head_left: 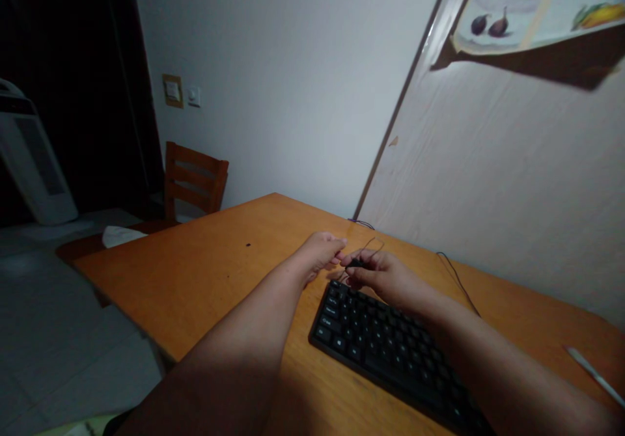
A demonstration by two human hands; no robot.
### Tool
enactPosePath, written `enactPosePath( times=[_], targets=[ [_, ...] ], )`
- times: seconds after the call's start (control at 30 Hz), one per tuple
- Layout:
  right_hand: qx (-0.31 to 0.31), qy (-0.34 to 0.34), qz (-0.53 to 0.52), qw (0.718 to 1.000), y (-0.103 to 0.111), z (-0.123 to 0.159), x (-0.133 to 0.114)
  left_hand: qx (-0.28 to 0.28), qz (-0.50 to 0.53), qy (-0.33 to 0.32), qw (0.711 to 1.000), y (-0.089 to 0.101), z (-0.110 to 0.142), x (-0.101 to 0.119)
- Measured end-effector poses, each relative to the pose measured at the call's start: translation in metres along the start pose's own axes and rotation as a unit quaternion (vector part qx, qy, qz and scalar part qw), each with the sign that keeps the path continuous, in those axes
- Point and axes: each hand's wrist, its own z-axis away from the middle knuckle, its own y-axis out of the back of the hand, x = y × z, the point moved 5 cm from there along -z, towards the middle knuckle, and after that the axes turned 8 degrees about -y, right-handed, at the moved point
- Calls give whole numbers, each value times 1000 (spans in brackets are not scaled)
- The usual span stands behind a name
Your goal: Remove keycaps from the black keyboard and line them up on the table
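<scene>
On the table, keyboard, right fingers pinching black piece

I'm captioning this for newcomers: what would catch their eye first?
The black keyboard stands out first, lying on the orange-brown table. Near its far left corner, the right hand holds a small dark object, with the left hand close beside it. A fruit picture shows at upper right.
</scene>
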Motion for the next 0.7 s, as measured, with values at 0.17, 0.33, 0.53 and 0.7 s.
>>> enactPosePath(
  times=[0.17, 0.33, 0.53, 0.7],
  targets=[
    [-10, 5, 2, 1000, -4, -5, 2, -16, -29, -12, 999, 0, 1, 4],
    [-11, 2, 27, 1000, -7, -8, -3, -25, -52, -9, 998, -1, 2, 6],
    [-18, 12, 91, 996, -13, -11, -12, -10, -61, 0, 998, 0, 3, 4],
    [-27, 21, 104, 994, -14, -16, -9, -5, -55, 4, 998, -1, 6, 7]
  ],
)
